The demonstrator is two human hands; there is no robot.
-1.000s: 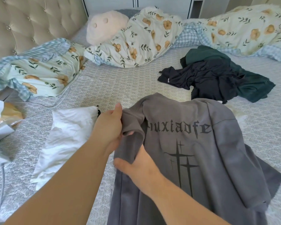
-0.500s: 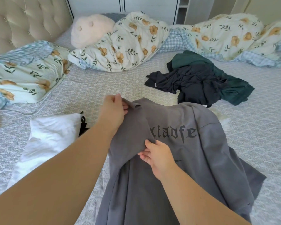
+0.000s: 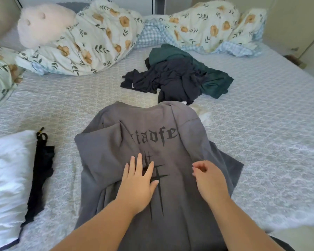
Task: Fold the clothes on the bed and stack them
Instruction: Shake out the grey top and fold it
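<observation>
At the left edge of the bed (image 3: 261, 124) lies a glossy white garment (image 3: 7, 178) over a black one (image 3: 42, 169), apparently already folded. In the middle, the soft grey printed T-shirt (image 3: 179, 124) has its left sleeve turned in; the left hand (image 3: 137, 185) presses it flat with fingers spread, while the right hand (image 3: 209, 180) hovers loosely curled, holding nothing. Beyond, a crumpled dark heap (image 3: 172, 80) and a green garment (image 3: 214, 80) remain unfolded.

Both hands let go; left sleeve (image 3: 105, 142) now seemingly folded over grey shirt (image 3: 179, 156).
</observation>
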